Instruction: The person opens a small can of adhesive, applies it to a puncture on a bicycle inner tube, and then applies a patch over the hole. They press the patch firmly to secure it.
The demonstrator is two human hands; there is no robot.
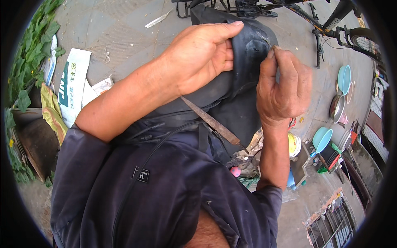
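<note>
Across my lap lies a black rubber inner tube (248, 68), flattened, with a scuffed, glossy patch on its upper face. My left hand (196, 56) grips the tube's left edge, thumb on top and fingers curled against its side. Just right of the patch, my right hand (285, 84) is closed in a pinch at the tube's edge. A thin pale strand or bit shows by its fingertips, too small to make out. Between my forearms a rusty flat file (215, 124) rests on my lap, its pointed tang toward the lower right.
A bicycle (326, 29) stands at the far right. Light blue basins (344, 80) and metal pots sit along the right side, with a white bucket (293, 144) nearer. To the left are a white printed sack (76, 82) and green plants (25, 62). A dark cable crosses my shirt.
</note>
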